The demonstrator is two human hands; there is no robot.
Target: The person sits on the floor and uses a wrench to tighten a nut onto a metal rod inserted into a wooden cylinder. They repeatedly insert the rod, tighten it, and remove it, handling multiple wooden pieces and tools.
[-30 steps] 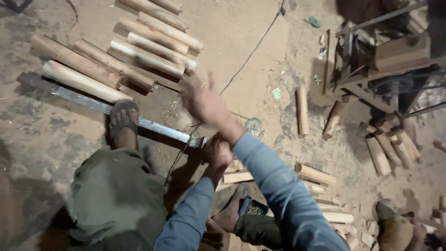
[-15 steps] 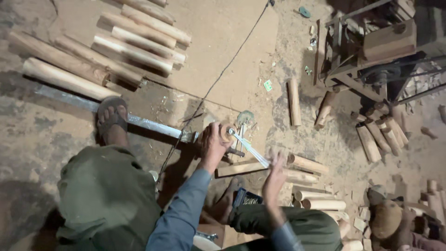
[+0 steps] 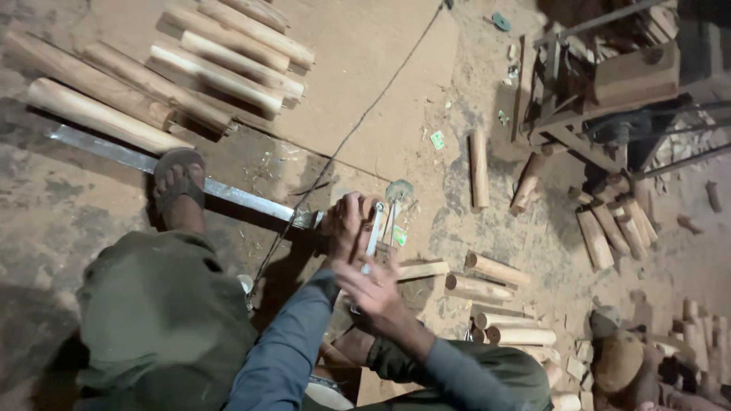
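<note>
Work in hand: I see the left hand (image 3: 344, 226) closed around the near end of a small wooden piece (image 3: 368, 205) on the dirt floor (image 3: 61, 221), at about the centre of the head view.
Right hand: the right hand (image 3: 373, 293) sits just at 6 o'clock of the left, fingers curled onto a pale flat tool (image 3: 374, 237) that runs up between the two hands; I judge it a file or small blade, but it is too blurred to be sure.
Grip: left hand wrapped tight on the wood; right hand pinching the tool's lower end, not spread.
Progress: I judge the shaping of this one piece to be under way, not finished.
Done so far, as it looks: pale rounded billets (image 3: 228, 53) are stacked at 11 o'clock, and short cut pieces (image 3: 495, 301) lie at 4 o'clock.
Left to do, as it looks: rough pieces near the wooden machine frame (image 3: 609, 91) at 2 o'clock seem unworked.
Count, long billets at 11 o'clock: about eight.
Count, short pieces at 4 o'clock: about six; others are partly hidden.
Count, pieces at 3 o'clock: about five in a leaning cluster (image 3: 613, 224).
Count, lone upright stick: one (image 3: 478, 167), at 1 o'clock of the hands.
Metal bar: one long flat bar (image 3: 244, 199) pinned under a sandalled foot (image 3: 179, 183) at 9 o'clock.
Cable: one thin dark cable (image 3: 365, 114) runs toward 12 o'clock.
</note>
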